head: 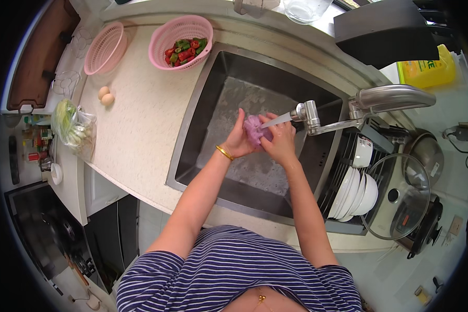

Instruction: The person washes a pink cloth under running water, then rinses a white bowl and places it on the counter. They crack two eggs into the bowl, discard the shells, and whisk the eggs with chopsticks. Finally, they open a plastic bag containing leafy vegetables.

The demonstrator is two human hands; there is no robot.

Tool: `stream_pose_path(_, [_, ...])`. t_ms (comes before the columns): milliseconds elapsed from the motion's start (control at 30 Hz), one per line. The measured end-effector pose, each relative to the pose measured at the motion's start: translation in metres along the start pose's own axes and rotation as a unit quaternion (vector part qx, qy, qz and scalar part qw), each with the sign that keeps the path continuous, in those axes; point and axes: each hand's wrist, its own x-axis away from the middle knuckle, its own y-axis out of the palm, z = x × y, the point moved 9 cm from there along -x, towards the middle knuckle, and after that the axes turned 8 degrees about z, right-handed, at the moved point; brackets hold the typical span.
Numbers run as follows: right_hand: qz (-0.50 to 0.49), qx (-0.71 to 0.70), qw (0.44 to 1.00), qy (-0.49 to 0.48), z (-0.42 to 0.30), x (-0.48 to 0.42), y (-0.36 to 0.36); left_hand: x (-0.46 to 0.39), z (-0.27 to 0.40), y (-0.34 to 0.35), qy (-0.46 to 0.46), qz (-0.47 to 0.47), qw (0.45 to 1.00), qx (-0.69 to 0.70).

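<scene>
Both my hands are over the stainless steel sink [191, 121], holding a purple mesh scrubber [252, 128] between them. My left hand [238, 137] cups it from the left, thumb raised, with a gold bangle at the wrist. On the other side, the fingers of my right hand [282, 143] press into the mesh. A stream of water [276, 120] runs from the swivel tap [312, 117] onto the scrubber, passing over my right fingers. Wet patches and some suds cover the sink floor below. The scrubber's underside is hidden by my hands.
Left on the counter are a pink colander [156, 48] of cut red and green peppers, a pink basket [105, 48], two eggs [106, 96] and bagged greens [74, 126]. At right stand a dish rack with white bowls [357, 193], a glass lid [399, 195] and a yellow bottle [429, 68].
</scene>
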Motion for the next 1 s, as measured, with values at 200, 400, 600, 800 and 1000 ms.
stream_pose_path(200, [0.031, -0.239, 0.939, 0.246, 0.057, 0.01, 0.014, 0.001, 0.0, -0.01, -0.062, 0.004, 0.99, -0.129])
stream_pose_path(400, [0.004, -0.433, 0.847, 0.307, 0.068, 0.021, 0.036, -0.008, 0.03, -0.02, 0.205, 0.121, 0.935, -0.265])
stream_pose_path(600, [0.097, -0.701, 0.576, 0.409, 0.114, 0.052, 0.07, -0.005, 0.029, 0.017, 0.177, 0.077, 0.981, 0.018])
stream_pose_path(800, [0.048, -0.701, 0.583, 0.407, 0.081, 0.033, 0.076, -0.013, 0.014, 0.021, 0.09, 0.013, 0.995, 0.048])
stream_pose_path(1000, [0.175, -0.488, 0.809, 0.278, 0.054, 0.006, 0.025, -0.015, 0.035, -0.021, 0.158, 0.208, 0.96, -0.105])
